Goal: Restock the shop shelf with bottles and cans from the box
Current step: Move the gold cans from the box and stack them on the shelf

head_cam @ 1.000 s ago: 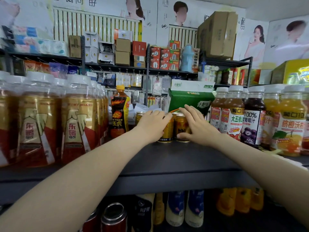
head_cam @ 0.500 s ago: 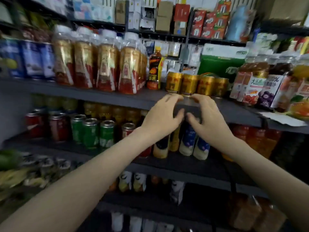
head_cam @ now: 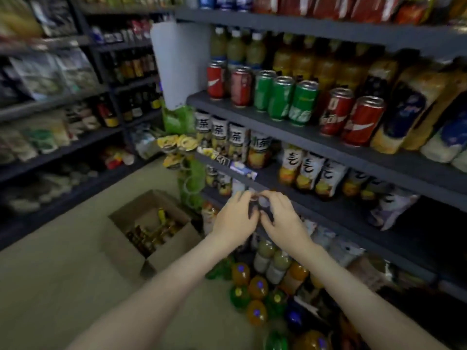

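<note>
Left grip [head_cam: 235,218] and right grip [head_cam: 283,221] low before the shelf [head_cam: 316,140]
I see both nearly touching, fingers loosely curled, nothing held as far as the blur allows. The open box [head_cam: 123,245] of bottles [head_cam: 151,233] sits on the floor [head_cam: 63,274] at their 9 o'clock; cans [head_cam: 280,102] stand at 1 o'clock.

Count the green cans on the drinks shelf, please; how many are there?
3 green cans, side by side on one shelf between red cans: left, middle, right. Others may hide behind them.
</note>
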Motion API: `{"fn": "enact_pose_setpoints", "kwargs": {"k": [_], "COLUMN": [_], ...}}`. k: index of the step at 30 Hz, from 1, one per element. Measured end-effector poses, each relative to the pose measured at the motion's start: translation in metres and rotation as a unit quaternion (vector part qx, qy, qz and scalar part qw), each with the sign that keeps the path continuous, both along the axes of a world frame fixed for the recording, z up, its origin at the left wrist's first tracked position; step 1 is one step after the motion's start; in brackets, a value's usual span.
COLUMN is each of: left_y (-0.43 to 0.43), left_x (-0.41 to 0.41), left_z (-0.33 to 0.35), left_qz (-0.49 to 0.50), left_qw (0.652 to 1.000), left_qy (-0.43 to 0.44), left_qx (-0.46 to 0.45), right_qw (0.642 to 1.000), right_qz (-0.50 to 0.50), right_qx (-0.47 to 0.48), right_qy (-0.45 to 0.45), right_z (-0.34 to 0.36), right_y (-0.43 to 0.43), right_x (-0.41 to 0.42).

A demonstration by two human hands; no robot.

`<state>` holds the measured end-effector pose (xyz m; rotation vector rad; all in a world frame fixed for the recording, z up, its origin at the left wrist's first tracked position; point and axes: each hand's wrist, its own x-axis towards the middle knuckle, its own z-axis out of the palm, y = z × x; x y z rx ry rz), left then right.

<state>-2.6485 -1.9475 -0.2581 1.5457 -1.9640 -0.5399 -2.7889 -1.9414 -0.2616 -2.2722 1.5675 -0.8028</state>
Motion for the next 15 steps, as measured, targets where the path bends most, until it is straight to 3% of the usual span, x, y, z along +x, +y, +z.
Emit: {"fn": "enact_pose_setpoints", "kwargs": {"k": [9,15], "left_y": [-0.020,-0.029], "left_x": [0.212,0.345], "left_z": [-0.086,-0.109], "left_qz": [0.103,0.135], "left_qw": [0.987,0.975], "left_qy": [-0.055,-0.115], "left_qx": [0.108,0.131], "right_qw": [0.992,0.981], "right_qz": [0.026,0.060], "right_qx": [0.120,0.177], "right_qy": [0.026,0.052], "right_z": [-0.069,-0.088], "right_y": [-0.055,-0.087], "right_x": [0.195,0.326]}}
